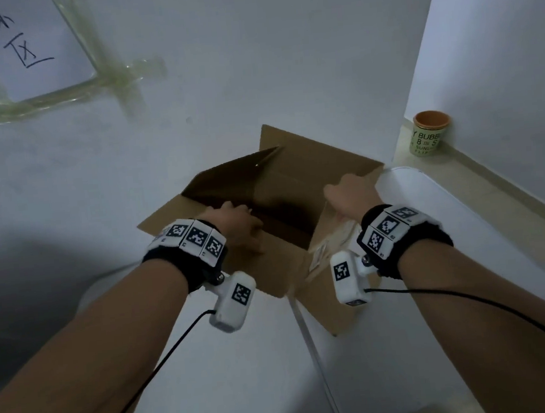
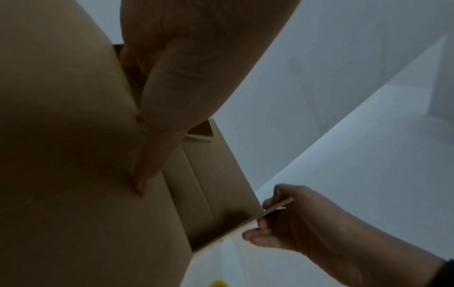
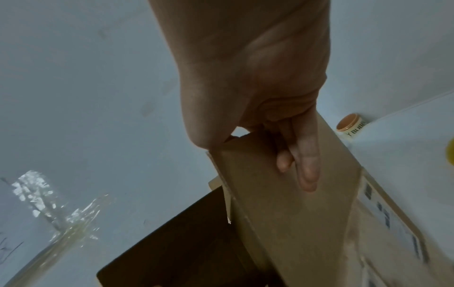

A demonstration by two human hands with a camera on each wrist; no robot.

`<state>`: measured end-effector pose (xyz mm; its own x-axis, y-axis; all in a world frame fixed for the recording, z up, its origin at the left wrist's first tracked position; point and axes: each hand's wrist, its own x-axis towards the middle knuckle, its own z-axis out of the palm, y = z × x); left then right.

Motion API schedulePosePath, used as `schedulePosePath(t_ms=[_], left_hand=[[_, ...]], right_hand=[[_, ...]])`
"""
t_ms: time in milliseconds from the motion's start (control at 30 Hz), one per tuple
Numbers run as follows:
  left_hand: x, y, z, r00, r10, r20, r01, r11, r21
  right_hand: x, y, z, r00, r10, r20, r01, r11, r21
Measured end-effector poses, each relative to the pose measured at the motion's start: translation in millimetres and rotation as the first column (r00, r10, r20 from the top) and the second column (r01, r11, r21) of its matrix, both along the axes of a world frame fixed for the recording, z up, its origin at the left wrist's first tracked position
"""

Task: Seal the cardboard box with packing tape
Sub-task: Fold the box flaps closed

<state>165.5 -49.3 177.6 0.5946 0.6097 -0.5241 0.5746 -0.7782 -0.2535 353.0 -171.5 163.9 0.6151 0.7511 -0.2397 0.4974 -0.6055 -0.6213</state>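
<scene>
From the head view, the cardboard box [image 1: 284, 205] sits open on the white desk [image 1: 246, 373], up against the wall [image 1: 251, 60] near the desk's far right corner, flaps raised. The left hand [image 1: 238, 230] is on the near-left flap, the right hand [image 1: 350, 191] on the right flap; from up here the fingertips are hidden over the flap edges, so how they lie cannot be told. A green cup [image 1: 429, 133] stands on the ledge beyond the desk's right edge, and a taped paper sign [image 1: 29, 46] hangs on the wall.

Over to the left wrist view: now the left hand [image 2: 172, 77] shows its thumb pressed flat against the outer face of the flap, the other fingers tucked behind it. Only here does the right hand [image 2: 290, 223] appear from across the box [image 2: 216, 184], pinching the flap edge between thumb and fingers.

The right wrist view closes in on the right hand [image 3: 258, 87]: fingers [image 3: 308, 165] pressed together and laid straight along one face of the flap, thumb on the other face. The box [image 3: 282, 223] interior is dark below, a printed label shows on its side, and the cup [image 3: 349, 124] peeks past the flap.
</scene>
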Motion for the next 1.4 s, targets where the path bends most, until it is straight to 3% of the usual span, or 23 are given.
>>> schedulePosePath(t_ms=[100, 233, 500, 633, 767, 833, 900, 1167, 1300, 1400], left_hand=[[6.5, -13.0, -20.6, 0.998, 0.048, -0.031, -0.051, 0.991, -0.127], [-2.9, -40.4, -54.9, 0.984, 0.176, -0.018, -0.170, 0.907, -0.385], [-25.2, -65.8, -79.2, 0.936, 0.352, -0.015, -0.312, 0.809, -0.499], [-42.0, -53.4, -75.1, 0.814, 0.566, 0.131, -0.435, 0.742, -0.510], [-52.4, -31.6, -60.5, 0.614, 0.730, 0.301, -0.490, 0.652, -0.579], [-57.2, -21.1, -53.9, 0.480, 0.812, 0.331, -0.500, 0.564, -0.657], [-59.1, -12.7, -48.0, 0.396, 0.862, 0.317, -0.498, 0.491, -0.715], [-17.2, 15.9, -27.8, 0.397, 0.870, 0.293, -0.415, 0.454, -0.788], [1.7, 27.1, -30.2, 0.336, 0.907, 0.253, -0.395, 0.380, -0.836], [11.0, 31.8, -35.8, 0.284, 0.926, 0.248, -0.357, 0.342, -0.869]], right_hand=[[-0.7, 5.1, 6.1, 0.995, 0.033, 0.095, -0.029, 0.999, -0.041], [-6.8, 1.6, 2.4, 0.989, 0.031, 0.142, -0.028, 0.999, -0.017], [-17.7, -1.2, -44.0, 0.954, 0.239, 0.183, -0.208, 0.963, -0.171], [-17.6, -2.4, -51.7, 0.943, 0.240, 0.230, -0.216, 0.968, -0.126], [-20.9, 2.2, -49.8, 0.933, 0.279, 0.225, -0.247, 0.955, -0.161], [-21.0, 4.8, -48.5, 0.925, 0.315, 0.212, -0.274, 0.940, -0.205], [-21.0, 7.1, -45.7, 0.912, 0.358, 0.201, -0.300, 0.915, -0.268], [-13.5, 8.9, -23.9, 0.883, 0.469, 0.020, -0.397, 0.769, -0.501], [-19.0, 0.2, -11.0, 0.860, 0.504, -0.077, -0.459, 0.699, -0.549], [-27.1, -5.8, -13.3, 0.841, 0.540, -0.038, -0.462, 0.678, -0.572]])
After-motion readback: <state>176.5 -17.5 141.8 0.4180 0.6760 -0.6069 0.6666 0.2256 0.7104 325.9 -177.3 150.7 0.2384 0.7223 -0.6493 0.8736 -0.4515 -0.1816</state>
